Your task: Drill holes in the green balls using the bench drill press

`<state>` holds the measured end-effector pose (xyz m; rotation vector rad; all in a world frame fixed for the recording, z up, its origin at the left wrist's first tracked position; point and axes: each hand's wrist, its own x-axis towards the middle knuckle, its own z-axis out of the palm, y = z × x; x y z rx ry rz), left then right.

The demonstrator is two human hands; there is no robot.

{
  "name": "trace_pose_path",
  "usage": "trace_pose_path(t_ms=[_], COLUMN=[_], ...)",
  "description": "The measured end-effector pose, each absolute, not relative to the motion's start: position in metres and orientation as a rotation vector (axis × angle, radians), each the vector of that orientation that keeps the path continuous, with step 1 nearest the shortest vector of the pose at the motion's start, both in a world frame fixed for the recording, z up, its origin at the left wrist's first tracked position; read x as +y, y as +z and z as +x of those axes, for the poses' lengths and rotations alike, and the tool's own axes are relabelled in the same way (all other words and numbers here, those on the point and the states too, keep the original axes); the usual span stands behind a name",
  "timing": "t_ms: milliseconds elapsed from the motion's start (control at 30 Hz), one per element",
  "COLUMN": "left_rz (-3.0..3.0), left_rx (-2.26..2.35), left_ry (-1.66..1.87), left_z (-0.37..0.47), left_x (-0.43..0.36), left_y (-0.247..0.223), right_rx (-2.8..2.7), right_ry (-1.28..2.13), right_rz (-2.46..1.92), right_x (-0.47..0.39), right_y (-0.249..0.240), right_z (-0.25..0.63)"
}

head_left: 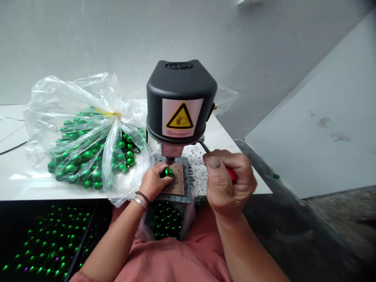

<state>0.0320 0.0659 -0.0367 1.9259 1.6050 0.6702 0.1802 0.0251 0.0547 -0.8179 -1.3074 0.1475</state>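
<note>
A small bench drill press (180, 84) with a black housing and a yellow warning label stands in front of me. Under its chuck (169, 159), a shiny green ball (168, 172) rests on a brown board (178, 181) over the grey metal base. My left hand (154, 181) pinches this ball between thumb and fingers. To the right, my right hand (229, 180) is wrapped around the lever (205, 146) of the press, whose red grip (232, 174) shows partly behind the fingers. The drill's tip is hard to make out against the ball.
On the white table (20, 180), a clear plastic bag (64, 102) full of green balls sits left of the press, tied with yellow string. Dark shavings (199, 168) litter the tabletop. More balls lie below, at lower left and in my lap. One ball (276, 176) is at right.
</note>
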Motion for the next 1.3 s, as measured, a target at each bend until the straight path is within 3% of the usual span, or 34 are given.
trace_pose_path(t_ms=[733,967,1133,1300], left_rz=[1.932,1.905,1.882,1.893], left_rx=[1.597,1.616,1.563,1.282], left_ry=[0.689,0.709,0.640,0.457], left_z=[0.032,0.033,0.023,-0.003], left_x=[0.062,0.061,0.040,0.013], left_y=[-0.037,-0.037,-0.020,-0.005], right_rx=[-1.203,-1.164,-1.228,-1.201], right_ry=[0.213,-0.056,0.149,0.156], right_rz=[-0.666,-1.017,-0.980,-0.944], right_x=[0.031,0.042,0.081,0.101], right_y=[0.014,0.081,0.128,0.134], right_z=[0.172,0.179,0.186,0.186])
